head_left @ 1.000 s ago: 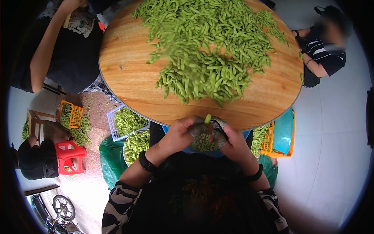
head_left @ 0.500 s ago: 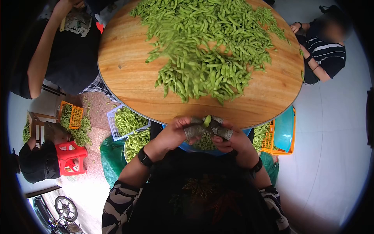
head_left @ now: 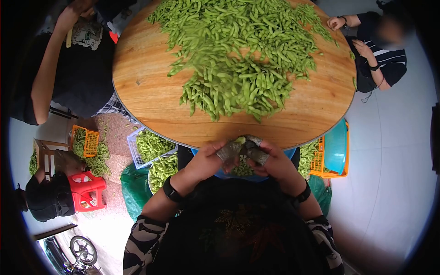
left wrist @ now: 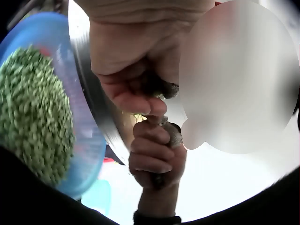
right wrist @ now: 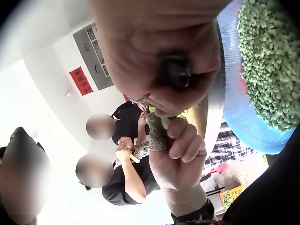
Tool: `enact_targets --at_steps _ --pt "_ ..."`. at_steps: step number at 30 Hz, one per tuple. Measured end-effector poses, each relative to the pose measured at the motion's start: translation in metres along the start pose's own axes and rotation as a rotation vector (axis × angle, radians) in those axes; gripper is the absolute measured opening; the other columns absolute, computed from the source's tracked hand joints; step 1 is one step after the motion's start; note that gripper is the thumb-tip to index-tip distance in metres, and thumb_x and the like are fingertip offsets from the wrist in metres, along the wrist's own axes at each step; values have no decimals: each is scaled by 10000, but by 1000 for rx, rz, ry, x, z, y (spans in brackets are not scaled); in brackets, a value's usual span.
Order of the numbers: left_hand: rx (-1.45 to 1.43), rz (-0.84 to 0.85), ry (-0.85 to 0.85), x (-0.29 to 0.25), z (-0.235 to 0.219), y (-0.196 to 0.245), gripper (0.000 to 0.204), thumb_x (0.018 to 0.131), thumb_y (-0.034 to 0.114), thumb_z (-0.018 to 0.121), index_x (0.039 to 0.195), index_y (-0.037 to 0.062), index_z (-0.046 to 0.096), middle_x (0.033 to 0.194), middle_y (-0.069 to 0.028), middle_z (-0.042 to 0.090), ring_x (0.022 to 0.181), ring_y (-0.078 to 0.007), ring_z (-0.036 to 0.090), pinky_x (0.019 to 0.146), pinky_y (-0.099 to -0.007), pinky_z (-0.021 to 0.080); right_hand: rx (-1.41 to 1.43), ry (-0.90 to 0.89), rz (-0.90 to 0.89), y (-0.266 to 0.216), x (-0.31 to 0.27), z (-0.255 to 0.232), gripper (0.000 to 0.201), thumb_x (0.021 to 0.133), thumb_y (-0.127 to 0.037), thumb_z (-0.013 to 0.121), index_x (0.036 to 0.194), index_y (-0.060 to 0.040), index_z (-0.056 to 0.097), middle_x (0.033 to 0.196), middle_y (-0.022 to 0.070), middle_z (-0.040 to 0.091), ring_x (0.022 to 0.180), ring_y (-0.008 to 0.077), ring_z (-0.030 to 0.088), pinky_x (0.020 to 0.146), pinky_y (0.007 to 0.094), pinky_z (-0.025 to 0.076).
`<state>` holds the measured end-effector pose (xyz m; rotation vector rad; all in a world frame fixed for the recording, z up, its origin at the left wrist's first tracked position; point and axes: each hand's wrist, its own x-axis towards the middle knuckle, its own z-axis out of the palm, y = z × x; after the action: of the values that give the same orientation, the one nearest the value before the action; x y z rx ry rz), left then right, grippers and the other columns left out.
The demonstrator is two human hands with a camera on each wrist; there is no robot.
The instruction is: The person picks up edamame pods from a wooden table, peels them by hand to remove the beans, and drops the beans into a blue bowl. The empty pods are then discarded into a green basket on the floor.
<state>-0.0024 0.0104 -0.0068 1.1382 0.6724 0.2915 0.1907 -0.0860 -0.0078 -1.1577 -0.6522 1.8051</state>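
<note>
Wrapped fingertips of both hands meet at the near edge of the round table [head_left: 151, 121]. The left hand [head_left: 211, 158] pinches a green pod [head_left: 240, 140] between thumb and finger. Against the same pod, the right hand [head_left: 271, 160] has its thumb and finger pinched, other fingers curled; a dark object [right wrist: 179, 70] lies in its palm. In the right wrist view the pod [right wrist: 166, 123] shows between the two hands, partly covered. Below them is a blue bowl [left wrist: 89, 157] of shelled green beans [left wrist: 35, 112].
A large heap of pods [head_left: 247, 59] covers the table's far and middle part. Crates of pods [head_left: 149, 146] and a teal basin [head_left: 335, 149] flank the lap. People sit at left and right; a red stool [head_left: 87, 190] is at lower left.
The pod, upright between the fingers earlier, now sits lower and more covered by them. The right fingers have curled in closer. The person at the right has moved their arms.
</note>
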Motion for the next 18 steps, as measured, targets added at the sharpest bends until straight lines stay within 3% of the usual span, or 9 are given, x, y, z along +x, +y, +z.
enact_targets --at_steps 4,6,7,9,13,16,18 --pt "134 77 -41 -2 -1 -5 35 840 39 563 828 11 580 659 -42 549 588 -122 543 562 -272 452 -171 94 -148 5 5 -1 332 884 -129 596 1209 -82 544 814 16 612 601 107 543 538 241 435" --pt "468 216 -46 -4 0 -7 73 816 7 538 877 -5 576 759 -115 599 628 -244 586 592 -315 471 -901 376 -662 10 11 -1 396 779 -144 693 1138 -37 567 832 122 643 661 252 625 596 323 498" --pt "470 217 -48 -4 1 -7 73 816 7 538 877 -5 576 759 -115 599 628 -244 586 592 -315 471 -900 378 -663 10 13 0 396 779 -144 693 1138 -37 567 832 122 643 661 252 625 596 323 498" --pt "809 481 9 -4 4 -6 206 781 -21 513 981 -17 559 919 -211 611 786 -391 604 685 -395 500 -1077 396 -756 10 17 3 412 692 -134 725 1055 -7 579 828 201 625 701 365 627 604 400 513" --pt "935 439 80 -13 9 -11 219 787 12 557 1005 -8 545 919 -239 585 846 -439 573 725 -437 485 -1212 439 -666 18 17 15 410 699 -168 752 1053 -34 594 868 169 650 753 368 647 634 394 528" --pt "968 303 53 -22 11 -6 223 789 8 545 1011 -12 534 941 -236 588 871 -445 576 734 -462 479 -1293 452 -780 20 15 19 338 688 -118 704 975 10 577 755 176 607 647 380 618 555 429 509" --pt "912 307 -17 -28 10 -6 346 758 -38 487 1100 -10 535 997 -252 592 925 -446 577 787 -455 491 -1264 396 -640 16 9 17 333 700 -120 700 991 -3 587 818 182 621 713 375 627 599 425 520"
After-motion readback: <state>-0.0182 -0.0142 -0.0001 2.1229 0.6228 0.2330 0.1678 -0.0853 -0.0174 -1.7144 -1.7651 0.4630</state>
